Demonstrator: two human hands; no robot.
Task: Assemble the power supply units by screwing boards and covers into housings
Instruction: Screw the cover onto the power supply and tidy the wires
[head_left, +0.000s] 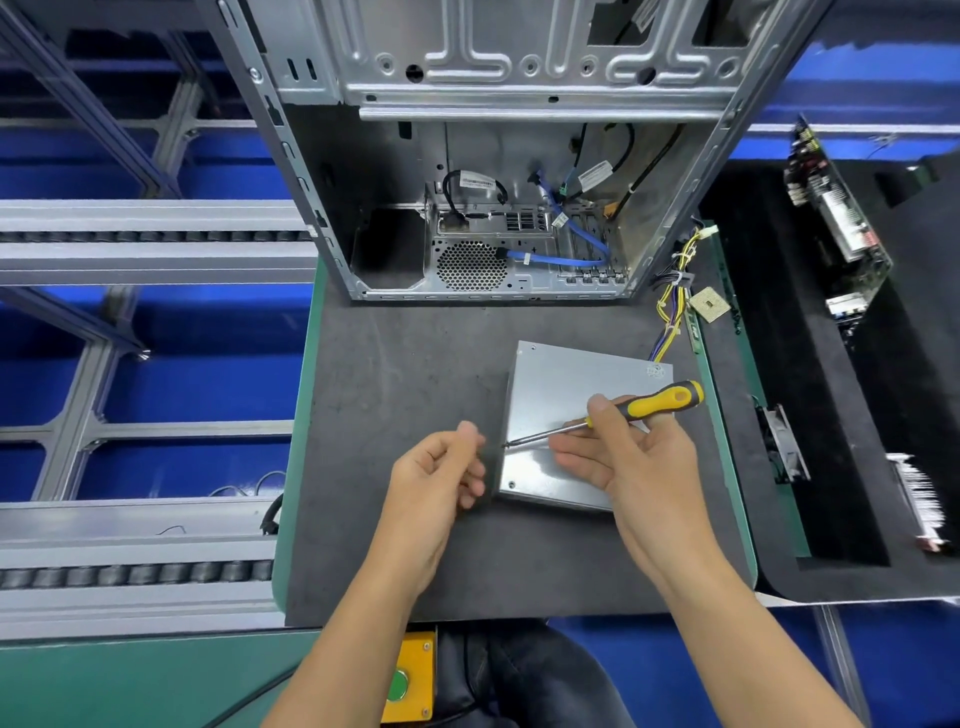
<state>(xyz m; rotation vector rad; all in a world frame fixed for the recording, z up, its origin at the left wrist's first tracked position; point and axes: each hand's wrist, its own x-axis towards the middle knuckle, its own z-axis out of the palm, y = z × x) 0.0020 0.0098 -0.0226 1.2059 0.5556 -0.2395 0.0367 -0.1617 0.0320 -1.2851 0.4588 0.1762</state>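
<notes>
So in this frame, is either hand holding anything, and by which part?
The right hand holds the screwdriver where the shaft meets the handle, pinched in its fingers. The left hand is loosely curled; I see nothing in it.

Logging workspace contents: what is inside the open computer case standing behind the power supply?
Inside the computer case a blue cable, black cables with white labels and a round perforated fan grille show at the rear panel. Its upper interior is hidden behind the ribbed metal panel.

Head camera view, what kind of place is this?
Probably an electronics assembly line workstation. A roller conveyor runs along the left, an open computer case stands on the black mat, and the right hand holds a screwdriver on a metal housing.
</notes>
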